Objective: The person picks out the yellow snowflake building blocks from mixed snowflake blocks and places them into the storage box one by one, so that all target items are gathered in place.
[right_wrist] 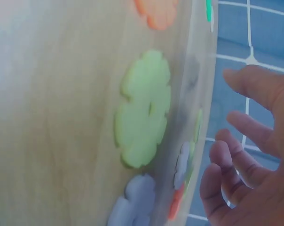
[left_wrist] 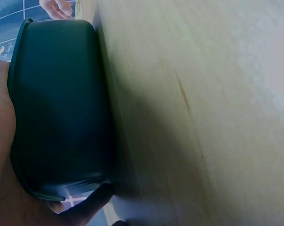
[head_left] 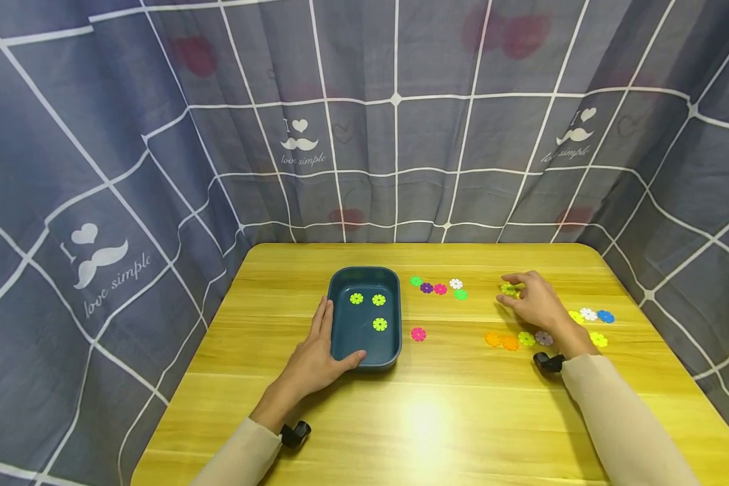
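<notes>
Grey-blue curtains (head_left: 364,152) with white grid lines hang behind and beside a wood-grain worktop (head_left: 340,432). On it, left of centre, stands a dark teal plastic container (head_left: 352,331). Three yellow-green flower discs (head_left: 379,325) lie apart on its floor. At its near-left corner the left hand (head_left: 316,361) holds it, thumb over the near rim and fingers along the outer left wall.

Well to the right, the right hand (head_left: 531,300) is free of any grasp that shows, thumb and fingers parted above lime discs (head_left: 507,288), which it partly hides.

Right of the container sit two green discs (head_left: 416,281), with a purple disc (head_left: 426,288), a pink disc (head_left: 440,289) and a white disc (head_left: 456,284) between them. Nearer the front, two orange discs (head_left: 493,339) lie beside a yellow-green one and a grey disc (head_left: 544,338). Beyond the right wrist is a blue disc (head_left: 606,316).
</notes>
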`<state>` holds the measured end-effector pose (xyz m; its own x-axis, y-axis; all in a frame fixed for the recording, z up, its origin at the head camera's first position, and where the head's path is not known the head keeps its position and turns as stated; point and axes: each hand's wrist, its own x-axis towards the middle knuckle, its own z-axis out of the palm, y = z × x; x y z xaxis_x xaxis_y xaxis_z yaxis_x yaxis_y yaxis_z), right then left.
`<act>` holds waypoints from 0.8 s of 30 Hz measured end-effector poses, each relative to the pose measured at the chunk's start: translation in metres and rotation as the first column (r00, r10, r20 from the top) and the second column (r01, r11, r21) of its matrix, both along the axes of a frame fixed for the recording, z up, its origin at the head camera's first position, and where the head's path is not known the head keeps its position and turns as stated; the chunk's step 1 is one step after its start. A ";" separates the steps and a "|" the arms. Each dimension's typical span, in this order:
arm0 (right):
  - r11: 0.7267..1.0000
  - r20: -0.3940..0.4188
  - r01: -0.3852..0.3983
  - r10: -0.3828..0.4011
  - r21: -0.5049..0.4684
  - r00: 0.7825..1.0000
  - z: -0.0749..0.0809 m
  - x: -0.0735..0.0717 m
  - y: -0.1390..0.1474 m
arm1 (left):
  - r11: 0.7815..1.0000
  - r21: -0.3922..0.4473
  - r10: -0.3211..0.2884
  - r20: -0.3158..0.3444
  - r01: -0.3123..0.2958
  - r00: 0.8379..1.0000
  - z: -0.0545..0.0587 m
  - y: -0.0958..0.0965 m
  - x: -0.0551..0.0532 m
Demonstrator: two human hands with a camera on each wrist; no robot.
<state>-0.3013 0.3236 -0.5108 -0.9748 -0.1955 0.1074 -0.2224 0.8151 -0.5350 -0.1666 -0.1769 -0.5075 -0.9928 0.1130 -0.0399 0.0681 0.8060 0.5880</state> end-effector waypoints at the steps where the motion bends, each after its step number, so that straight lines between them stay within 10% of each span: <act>1: 1.000 0.011 0.005 -0.005 -0.006 1.000 0.000 -0.001 0.002 | 1.000 0.001 0.001 0.001 -0.001 1.000 0.000 0.000 0.000; 24: 0.999 0.067 0.041 -0.039 -0.021 0.997 -0.012 -0.013 0.023 | 1.000 0.007 -0.006 0.005 0.006 1.000 0.001 -0.001 0.000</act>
<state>-0.3143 0.3466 -0.5228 -0.9869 -0.1544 0.0460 -0.1532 0.8105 -0.5653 -0.1661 -0.1781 -0.5068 -0.9919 0.1193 -0.0442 0.0700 0.8016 0.5938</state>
